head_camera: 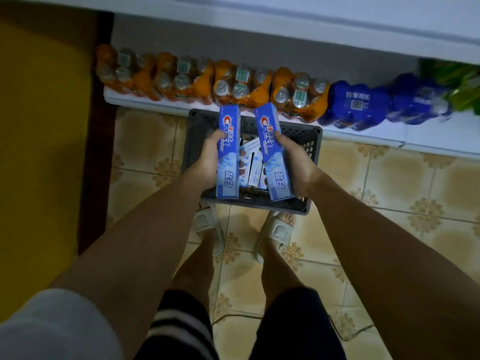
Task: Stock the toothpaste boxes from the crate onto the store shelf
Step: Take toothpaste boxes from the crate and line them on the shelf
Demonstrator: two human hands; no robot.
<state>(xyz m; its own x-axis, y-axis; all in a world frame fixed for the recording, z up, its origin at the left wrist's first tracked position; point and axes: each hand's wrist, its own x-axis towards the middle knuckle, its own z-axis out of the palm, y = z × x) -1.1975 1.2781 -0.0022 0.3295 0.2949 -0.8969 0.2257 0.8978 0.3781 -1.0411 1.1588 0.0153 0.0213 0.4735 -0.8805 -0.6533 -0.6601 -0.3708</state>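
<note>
Boxes (pixel 228 152) (pixel 274 152) lie lengthwise away from the person, one per hand (pixel 205 162) (pixel 296 165).

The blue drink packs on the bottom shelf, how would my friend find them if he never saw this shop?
Look at the low white shelf running along the tiled floor behind the dark crate. A long row of orange can packs fills its left part. The blue drink packs come right after them, before the green packs at the far right, and they are the only blue wrapping in the row.

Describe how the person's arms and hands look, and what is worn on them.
Both forearms are bare, with no watch, ring or glove on the left hand or right hand. A grey sleeve covers the left upper arm.
</note>
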